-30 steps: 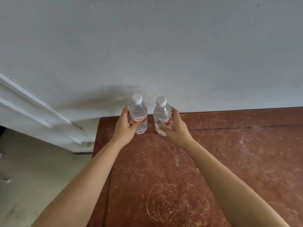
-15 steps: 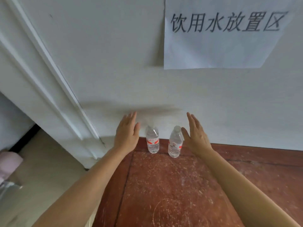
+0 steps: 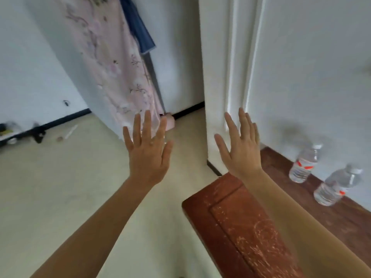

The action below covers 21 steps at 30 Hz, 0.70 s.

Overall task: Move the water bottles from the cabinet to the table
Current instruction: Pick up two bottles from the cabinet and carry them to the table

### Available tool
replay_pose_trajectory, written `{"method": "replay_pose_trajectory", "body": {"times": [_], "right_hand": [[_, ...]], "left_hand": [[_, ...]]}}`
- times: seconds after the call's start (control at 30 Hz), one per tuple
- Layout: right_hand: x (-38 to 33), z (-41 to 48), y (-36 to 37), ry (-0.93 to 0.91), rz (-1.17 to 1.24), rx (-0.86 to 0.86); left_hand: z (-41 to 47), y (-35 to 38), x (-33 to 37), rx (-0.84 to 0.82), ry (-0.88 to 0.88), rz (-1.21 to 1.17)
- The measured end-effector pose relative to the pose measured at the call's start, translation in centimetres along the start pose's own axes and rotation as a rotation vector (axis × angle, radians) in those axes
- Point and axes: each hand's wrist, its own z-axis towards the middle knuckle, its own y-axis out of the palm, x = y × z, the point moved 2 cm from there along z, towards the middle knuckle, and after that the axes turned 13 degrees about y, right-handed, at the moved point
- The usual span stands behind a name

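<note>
likely between trips | far bottle (image 3: pixel 303 167), near bottle (image 3: pixel 335 187) on table (image 3: pixel 251 227), right of empty splayed right hand (image 3: pixel 241 151) | left hand (image 3: pixel 147 155) same | next: probably cabinet, fresh grasp

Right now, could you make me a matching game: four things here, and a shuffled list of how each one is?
Things:
1 left hand
2 water bottles
3 pink floral garment
4 wooden table

States:
a hanging toward the floor
b scratched, red-brown
c fingers spread, holding nothing
d standing by the white wall

Pairs: 1-c, 2-d, 3-a, 4-b
</note>
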Motion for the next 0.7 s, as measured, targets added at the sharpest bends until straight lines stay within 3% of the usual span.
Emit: {"method": "replay_pose_trajectory", "body": {"times": [0.23, 0.43, 0.53, 0.7], "right_hand": [[-28.5, -5.2, 9.7, -0.443, 0.226, -0.136], [-56.3, -19.5, 17.8, -0.825, 0.431, -0.25], [-66.9, -27.4, 20.1, -0.973, 0.515, -0.324], [-78.7, -36.9, 24.0, -1.181, 0.577, -0.448]], "left_hand": [[-18.7, -16.9, -19.0, -0.079, -0.463, 0.427], [-40.5, -33.4, -30.3, -0.169, -0.813, 0.685], [-49.1, -40.4, -33.5, -0.217, -1.014, 0.767], [-59.2, -46.7, -37.9, -0.246, -1.236, 0.827]]}}
